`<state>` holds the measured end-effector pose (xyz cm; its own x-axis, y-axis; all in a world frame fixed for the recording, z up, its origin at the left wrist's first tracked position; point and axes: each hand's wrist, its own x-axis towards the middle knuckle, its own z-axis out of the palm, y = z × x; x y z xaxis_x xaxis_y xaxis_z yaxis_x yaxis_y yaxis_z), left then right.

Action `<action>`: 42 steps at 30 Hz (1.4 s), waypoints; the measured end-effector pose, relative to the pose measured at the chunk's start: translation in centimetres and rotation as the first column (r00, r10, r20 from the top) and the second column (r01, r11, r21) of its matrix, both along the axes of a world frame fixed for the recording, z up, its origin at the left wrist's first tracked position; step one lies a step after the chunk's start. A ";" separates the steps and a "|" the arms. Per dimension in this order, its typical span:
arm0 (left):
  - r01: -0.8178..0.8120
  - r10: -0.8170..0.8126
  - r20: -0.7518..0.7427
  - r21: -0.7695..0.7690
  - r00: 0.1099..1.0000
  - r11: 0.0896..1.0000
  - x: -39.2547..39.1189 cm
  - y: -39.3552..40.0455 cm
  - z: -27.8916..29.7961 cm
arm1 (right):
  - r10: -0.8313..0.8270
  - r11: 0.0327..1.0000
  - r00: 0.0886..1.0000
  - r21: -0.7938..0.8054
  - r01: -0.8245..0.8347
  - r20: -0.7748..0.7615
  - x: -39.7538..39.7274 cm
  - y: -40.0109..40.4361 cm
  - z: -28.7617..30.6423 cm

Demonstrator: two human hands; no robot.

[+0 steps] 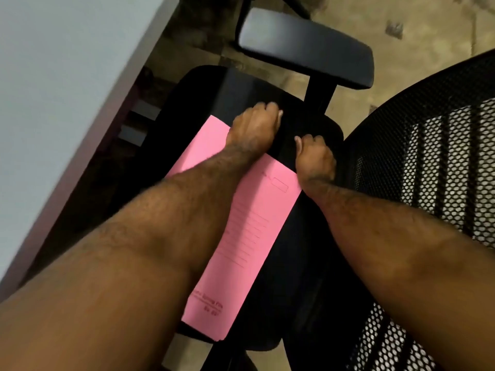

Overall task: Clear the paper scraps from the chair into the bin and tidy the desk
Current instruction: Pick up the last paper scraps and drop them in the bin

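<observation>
Currently, a pink folder [249,218] lies flat on the chair [308,236] seat. Left hand [254,127] rests at the folder's far corner, fingers curled onto the seat; whether it grasps anything cannot be determined. Right hand [316,156] is clenched beside the folder's right edge, contents not visible. Desk [67,89] stands left of the chair.

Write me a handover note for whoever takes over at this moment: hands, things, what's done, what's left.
Left hand: fingers curled, on the black chair seat at the far end of the pink printed paper folder; grip unclear.
Right hand: fingers curled, at the folder's right far corner.
Folder lies flat along the seat.
No paper scraps or bin in view.
Grey desk to the left.
Left: lift the folder, check the seat for scraps, bin them, tidy desk.
</observation>
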<state>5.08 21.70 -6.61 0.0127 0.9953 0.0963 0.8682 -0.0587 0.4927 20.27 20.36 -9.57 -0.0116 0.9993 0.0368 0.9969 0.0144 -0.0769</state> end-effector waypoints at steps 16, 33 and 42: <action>-0.334 0.350 0.054 -0.192 0.935 0.923 -8.0 -16.7 9.5 | -0.073 0.997 0.827 -0.018 0.076 -0.558 -11.2 -9.0 9.2; -0.711 0.722 0.119 -0.126 0.682 0.692 -9.4 -54.7 21.3 | 0.574 0.782 0.320 0.391 -0.485 -0.753 -20.5 -42.5 24.9; -0.944 0.920 0.332 -0.175 0.209 0.278 -8.4 -81.1 17.2 | 0.685 0.306 -0.056 0.357 -0.883 -0.726 -21.8 -69.0 20.2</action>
